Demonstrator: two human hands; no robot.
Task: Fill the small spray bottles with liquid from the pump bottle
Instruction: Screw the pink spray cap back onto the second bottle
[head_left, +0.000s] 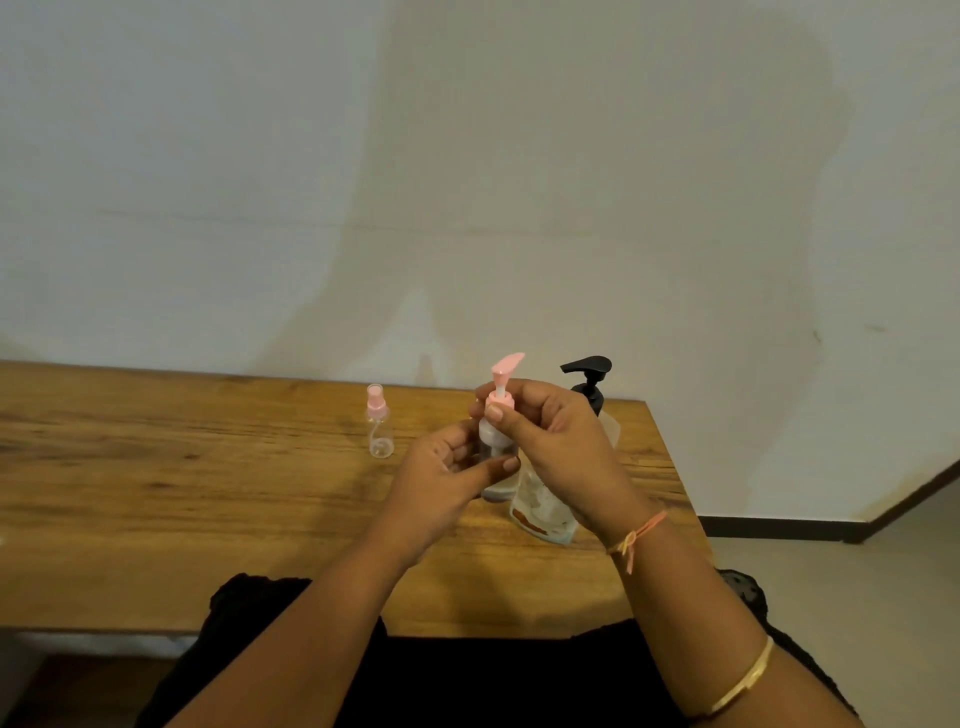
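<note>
small bottle (491, 434): clear, pink pump top, upright
left hand (441, 483): fingers curled round its body
right hand (556, 441): fingers pinching the pink collar
spray bottle (379, 423): standing on counter (156, 467), left
pump bottle (589, 387): behind right hand

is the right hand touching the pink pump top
Touching. The head view shows the right hand pinching the pink pump top at its collar with thumb and fingers.

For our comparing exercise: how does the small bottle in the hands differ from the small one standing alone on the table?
The pink-pump bottle is gripped by the left hand and right hand; the spray bottle stands untouched. The pink-pump bottle has a long spout; the spray bottle a short sprayer. Both are small, clear, pink-topped.
</note>
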